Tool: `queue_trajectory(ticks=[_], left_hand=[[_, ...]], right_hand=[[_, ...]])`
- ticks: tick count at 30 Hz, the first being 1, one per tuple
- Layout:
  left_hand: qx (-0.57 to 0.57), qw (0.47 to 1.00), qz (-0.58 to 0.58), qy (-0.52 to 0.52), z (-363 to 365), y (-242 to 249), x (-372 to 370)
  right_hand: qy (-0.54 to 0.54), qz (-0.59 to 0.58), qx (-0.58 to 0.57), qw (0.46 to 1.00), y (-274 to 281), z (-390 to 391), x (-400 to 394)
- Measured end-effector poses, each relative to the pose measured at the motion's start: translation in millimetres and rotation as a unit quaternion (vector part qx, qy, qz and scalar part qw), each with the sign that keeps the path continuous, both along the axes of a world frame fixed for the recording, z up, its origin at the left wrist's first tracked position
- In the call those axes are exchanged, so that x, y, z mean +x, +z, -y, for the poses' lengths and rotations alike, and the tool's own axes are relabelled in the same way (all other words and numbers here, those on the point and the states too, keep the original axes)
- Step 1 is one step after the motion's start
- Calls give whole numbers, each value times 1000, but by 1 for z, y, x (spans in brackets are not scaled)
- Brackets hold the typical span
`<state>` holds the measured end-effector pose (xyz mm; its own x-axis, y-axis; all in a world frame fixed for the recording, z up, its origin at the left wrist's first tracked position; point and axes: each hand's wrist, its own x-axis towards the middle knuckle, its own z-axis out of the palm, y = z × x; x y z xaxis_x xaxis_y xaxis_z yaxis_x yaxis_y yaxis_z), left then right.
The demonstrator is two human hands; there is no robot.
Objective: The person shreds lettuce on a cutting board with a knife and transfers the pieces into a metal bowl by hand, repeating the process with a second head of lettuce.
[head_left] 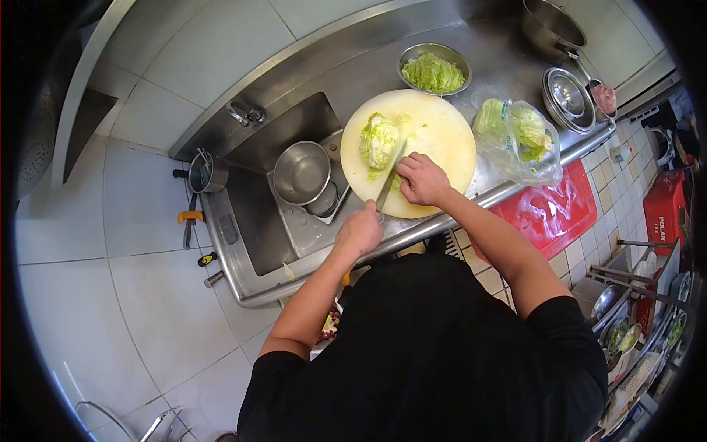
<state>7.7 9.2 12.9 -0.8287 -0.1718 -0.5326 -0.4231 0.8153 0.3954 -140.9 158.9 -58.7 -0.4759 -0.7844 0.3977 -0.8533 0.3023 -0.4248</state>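
My left hand (359,230) is wrapped round the handle of a large knife (390,177), whose blade angles up across the round yellowish cutting board (453,140). Just right of the blade, my right hand (423,180) has its fingers curled down over a piece of pale green cabbage (397,183), mostly hidden under it. A larger chunk of cabbage (380,141) lies on the board left of the blade, with small shreds around it. Behind the board a metal bowl (434,49) holds shredded cabbage (433,72).
A clear plastic bag (519,151) with more cabbage lies right of the board. Stacked metal bowls (568,99) and a pot (552,29) stand farther right. On the left is a sink (258,221) with a metal pan (302,173). A red board (552,214) sits below the counter edge.
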Motion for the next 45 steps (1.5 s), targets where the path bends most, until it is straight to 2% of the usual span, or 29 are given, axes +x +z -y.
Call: queue_trajectory(ticks=[2,5,8,11,15,16,18,20,22,23,25,26,28,29,31,33,39,43,45], left_hand=[[0,1000,-3,30,-4,-3,0],[1,1000,10,-1,-2,-21,1],[0,1000,-6,28,0,4,-5],[9,1000,12,4,-12,-35,0],[21,1000,3,15,-2,11,-8],[10,1000,1,16,-6,10,-7],[13,1000,5,19,-14,-28,-1],[9,1000,3,9,-11,-39,-6],[11,1000,12,-3,-3,-37,-13],[10,1000,17,-15,3,-35,-17],[17,999,19,-21,15,-34,-19],[27,999,23,-30,19,-34,-20],[21,999,9,-32,23,-20,-20],[13,999,-4,-34,23,-13,-19],[7,1000,-4,-17,20,12,-19],[-28,996,-14,-84,27,22,-15],[-19,992,27,-124,29,38,-10],[-25,994,60,-88,9,-9,-4],[0,999,32,-24,2,-20,-12]], right_hand=[[-1,-8,-7,1000,1,0,-1],[-7,-4,-1,1000,1,1,-1],[-10,-8,-8,1000,0,0,0],[-14,2,-1,1000,1,0,1],[-32,17,-47,998,2,0,4],[-41,21,-55,997,2,1,4],[-46,22,-51,997,1,0,4],[-51,18,-49,997,1,3,0],[-123,42,-58,990,-2,7,9],[-120,41,-60,990,-2,10,14],[-194,84,-122,970,-6,12,22],[-195,84,-121,970,-7,8,20],[-111,72,-131,983,-7,-3,17],[-112,74,-130,982,-8,-5,16],[-71,5,-87,994,-4,-7,11],[-74,8,-74,994,-4,-5,10],[-77,5,-74,994,-5,-3,11],[-91,9,-94,991,-6,-3,13],[-96,6,-105,990,-6,-3,11]])
